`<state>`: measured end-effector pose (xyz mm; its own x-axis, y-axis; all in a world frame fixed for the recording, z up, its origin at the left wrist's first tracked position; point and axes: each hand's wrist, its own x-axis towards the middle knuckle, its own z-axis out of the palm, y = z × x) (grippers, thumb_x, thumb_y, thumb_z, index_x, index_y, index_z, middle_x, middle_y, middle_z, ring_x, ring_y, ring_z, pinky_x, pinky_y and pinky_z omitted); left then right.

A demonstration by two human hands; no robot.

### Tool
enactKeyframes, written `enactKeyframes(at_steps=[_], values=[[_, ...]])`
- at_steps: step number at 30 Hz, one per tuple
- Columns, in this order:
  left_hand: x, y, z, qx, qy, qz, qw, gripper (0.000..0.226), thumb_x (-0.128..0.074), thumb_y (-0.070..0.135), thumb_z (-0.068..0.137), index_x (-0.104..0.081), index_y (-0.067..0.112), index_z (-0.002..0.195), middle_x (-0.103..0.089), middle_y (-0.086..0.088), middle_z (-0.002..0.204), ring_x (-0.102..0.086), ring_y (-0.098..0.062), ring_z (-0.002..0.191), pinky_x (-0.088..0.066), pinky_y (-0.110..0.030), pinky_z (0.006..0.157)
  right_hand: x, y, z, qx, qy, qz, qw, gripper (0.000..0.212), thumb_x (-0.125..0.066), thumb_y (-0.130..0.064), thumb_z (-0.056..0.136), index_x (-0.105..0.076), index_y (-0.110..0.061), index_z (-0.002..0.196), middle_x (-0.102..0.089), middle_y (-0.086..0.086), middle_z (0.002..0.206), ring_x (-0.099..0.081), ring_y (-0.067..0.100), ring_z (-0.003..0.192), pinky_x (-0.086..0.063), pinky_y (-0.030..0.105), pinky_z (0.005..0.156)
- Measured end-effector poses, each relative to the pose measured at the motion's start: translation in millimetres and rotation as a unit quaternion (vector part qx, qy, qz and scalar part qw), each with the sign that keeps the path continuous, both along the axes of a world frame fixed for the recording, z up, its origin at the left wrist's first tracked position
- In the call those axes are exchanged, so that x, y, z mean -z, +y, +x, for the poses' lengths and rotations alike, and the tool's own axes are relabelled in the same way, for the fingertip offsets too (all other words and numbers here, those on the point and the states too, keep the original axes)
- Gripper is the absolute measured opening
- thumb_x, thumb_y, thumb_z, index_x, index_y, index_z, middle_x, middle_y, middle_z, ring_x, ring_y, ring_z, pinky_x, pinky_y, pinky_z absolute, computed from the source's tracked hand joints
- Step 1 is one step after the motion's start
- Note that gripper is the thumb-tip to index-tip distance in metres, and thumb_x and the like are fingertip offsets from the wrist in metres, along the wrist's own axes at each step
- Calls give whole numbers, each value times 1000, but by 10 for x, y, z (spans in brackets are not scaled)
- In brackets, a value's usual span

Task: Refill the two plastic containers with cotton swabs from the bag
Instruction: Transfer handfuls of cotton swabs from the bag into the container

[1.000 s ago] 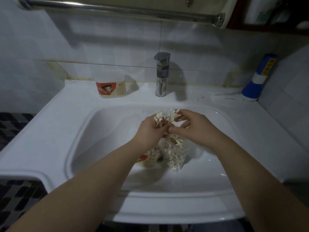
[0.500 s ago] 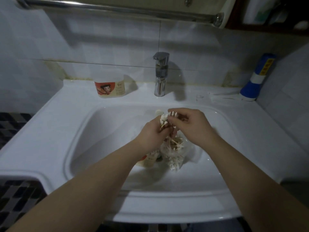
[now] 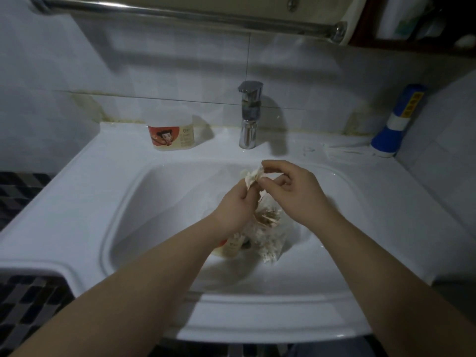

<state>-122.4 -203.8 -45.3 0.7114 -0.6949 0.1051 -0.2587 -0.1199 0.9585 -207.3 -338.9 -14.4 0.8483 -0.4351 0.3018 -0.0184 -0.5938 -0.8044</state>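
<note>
While the left hand [image 3: 235, 210] clenches a bundle of cotton swabs [image 3: 253, 176] above the sink [image 3: 144, 228], the right hand [image 3: 293, 191] pinches their tips. Judged light and easily scattered: grip mid-shaft. The bag [image 3: 270, 243] and one container [image 3: 230, 249] lie beneath; second container [image 3: 171, 137] at ten o'clock.

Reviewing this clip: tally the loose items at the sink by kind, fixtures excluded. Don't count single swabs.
Plastic containers: 2 (ledge container, basin container)
Swab bag: 1
Swab bunch, in the grip of left hand and right hand: 1
Blue-and-white object on the ledge: 1
Total: 5
</note>
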Motion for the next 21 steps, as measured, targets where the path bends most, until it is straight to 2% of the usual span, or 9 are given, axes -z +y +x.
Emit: enactKeyframes(at_steps=[2, 4, 6, 8, 9, 12, 15, 18, 21], values=[[-24, -10, 32, -33, 66, -40, 997, 26, -41, 33, 108, -59, 21, 94, -59, 12, 72, -55, -3, 66, -47, -25, 66, -15, -10, -19, -1, 38, -9, 999, 48, -77, -46, 86, -66, -34, 130, -72, -21, 106, -68, -2, 87, -50, 8, 71], [-56, -18, 57, -51, 133, -93, 985, 23, -43, 32, 109, -58, 17, 98, -57, 8, 71, -55, -6, 64, -47, -19, 61, -36, -3, -59, -32, 105, -6, 994, 57, -77, -59, 76, -70, -32, 127, -74, -22, 96, -67, -7, 86, -48, 6, 69], [-80, -38, 56, -46, 201, -152, 967, 20, -43, 28, 109, -56, 18, 98, -51, 9, 66, -51, -8, 62, -45, -20, 57, -33, 23, -78, -62, 166, -33, 984, 51, -72, -65, 75, -76, -33, 115, -76, -18, 91, -69, -4, 84, -54, 19, 72], [-87, -66, 44, -34, 237, -189, 952, 20, -41, 25, 109, -53, 18, 95, -46, 10, 64, -46, -10, 62, -41, -22, 56, -26, 64, -63, -72, 189, -58, 978, 31, -71, -58, 84, -81, -33, 100, -76, -6, 85, -70, 9, 79, -56, 37, 74], [-89, -79, 31, -28, 248, -203, 947, 20, -41, 24, 110, -51, 18, 93, -45, 10, 63, -44, -10, 62, -40, -21, 55, -29, 82, -55, -76, 189, -63, 977, 27, -71, -53, 87, -81, -29, 91, -75, -2, 79, -69, 13, 72, -55, 38, 70], [-89, -90, 8, -25, 250, -217, 943, 20, -42, 26, 109, -51, 19, 93, -48, 11, 65, -47, -8, 63, -43, -20, 55, -41, 104, -46, -79, 185, -91, 975, 32, -69, -41, 93, -74, -16, 73, -69, 3, 67, -63, 14, 56, -50, 33, 58], [-78, -89, -3, -25, 237, -209, 948, 20, -42, 27, 109, -52, 21, 93, -53, 13, 68, -52, -7, 64, -45, -21, 59, -34, 97, -55, -80, 179, -120, 973, 30, -64, -33, 98, -72, -14, 75, -71, 3, 68, -67, 17, 59, -56, 41, 65], [-72, -88, 19, -34, 237, -210, 948, 20, -43, 27, 108, -53, 20, 92, -55, 12, 68, -53, -7, 65, -45, -22, 63, -47, 109, -64, -89, 160, -102, 978, 33, -63, -41, 97, -72, -15, 78, -71, 1, 71, -68, 17, 62, -56, 41, 66], [-59, -70, 32, -46, 220, -197, 954, 21, -47, 34, 103, -55, 21, 90, -56, 11, 69, -52, -8, 64, -45, -30, 69, -74, 113, -67, -97, 158, -48, 982, 51, -51, -58, 97, -67, -15, 74, -63, -9, 64, -57, 9, 57, -46, 33, 61]])
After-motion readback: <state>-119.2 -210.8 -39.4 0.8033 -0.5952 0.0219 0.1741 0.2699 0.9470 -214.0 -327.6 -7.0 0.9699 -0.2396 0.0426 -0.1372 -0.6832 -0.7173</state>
